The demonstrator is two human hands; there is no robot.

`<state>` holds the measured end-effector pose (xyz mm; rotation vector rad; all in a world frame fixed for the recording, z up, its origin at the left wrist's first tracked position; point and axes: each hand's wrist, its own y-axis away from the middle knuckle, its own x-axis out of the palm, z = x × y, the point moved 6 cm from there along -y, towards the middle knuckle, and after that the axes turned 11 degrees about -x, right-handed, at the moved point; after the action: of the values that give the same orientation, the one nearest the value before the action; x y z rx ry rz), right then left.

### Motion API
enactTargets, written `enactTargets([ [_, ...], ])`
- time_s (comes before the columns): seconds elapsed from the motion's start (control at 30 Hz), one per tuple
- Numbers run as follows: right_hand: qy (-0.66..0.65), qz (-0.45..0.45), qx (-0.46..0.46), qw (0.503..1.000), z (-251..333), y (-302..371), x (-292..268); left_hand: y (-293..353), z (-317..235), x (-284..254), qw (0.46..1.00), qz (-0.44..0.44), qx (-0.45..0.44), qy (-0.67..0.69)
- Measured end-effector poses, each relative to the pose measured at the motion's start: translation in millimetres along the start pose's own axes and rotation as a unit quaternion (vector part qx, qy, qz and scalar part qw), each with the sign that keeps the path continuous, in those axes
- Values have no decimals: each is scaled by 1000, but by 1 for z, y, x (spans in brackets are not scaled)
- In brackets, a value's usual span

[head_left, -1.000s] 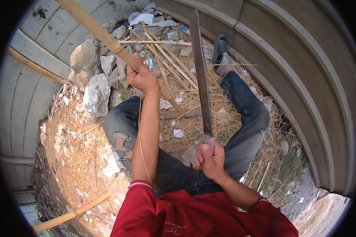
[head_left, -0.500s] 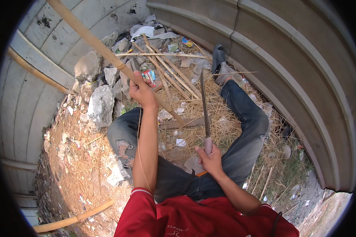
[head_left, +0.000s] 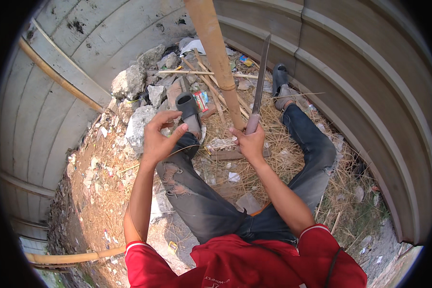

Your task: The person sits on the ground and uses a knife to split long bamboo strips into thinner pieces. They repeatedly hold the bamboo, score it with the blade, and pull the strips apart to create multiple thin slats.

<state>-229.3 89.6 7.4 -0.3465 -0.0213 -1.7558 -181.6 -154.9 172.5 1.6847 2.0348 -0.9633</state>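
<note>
At the lower edge, a red short-sleeved shirt (head_left: 254, 261) meets worn dark blue jeans (head_left: 211, 211), the legs parted over straw-strewn ground (head_left: 285, 153). The right hand (head_left: 252, 144) has its fingers closed around the greyish-pink handle of a long knife with a dark metal blade (head_left: 260, 86), tip pointing away. The left hand (head_left: 159, 137) hangs near a dark grey shoe (head_left: 187, 103), thumb and fingers wide apart, nothing visible between them. A thick tan bamboo pole (head_left: 217, 57) ends just beside the right hand; whether they touch, I cannot tell. Beyond lie thin pale bamboo sticks (head_left: 189, 72), then a brown ribbed metal wall (head_left: 350, 96)
</note>
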Motion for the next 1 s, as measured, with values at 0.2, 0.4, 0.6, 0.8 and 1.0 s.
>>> enactTargets([
  [0.2,-36,19,-32,999,37,-41,-41,72,179,-274,867,-387,-177,-260],
  [0.4,-49,76,-40,995,72,-55,-45,235,219,-238,734,-623,-239,-129],
  [0.6,-76,136,-35,987,118,-44,-22,178,91,-45,829,-522,-96,177],
  [0.8,-147,203,-24,968,188,-30,-6,85,-42,107,973,19,0,229],
  [1.0,-129,221,-91,962,238,-32,-21,98,-57,148,961,86,-29,262],
])
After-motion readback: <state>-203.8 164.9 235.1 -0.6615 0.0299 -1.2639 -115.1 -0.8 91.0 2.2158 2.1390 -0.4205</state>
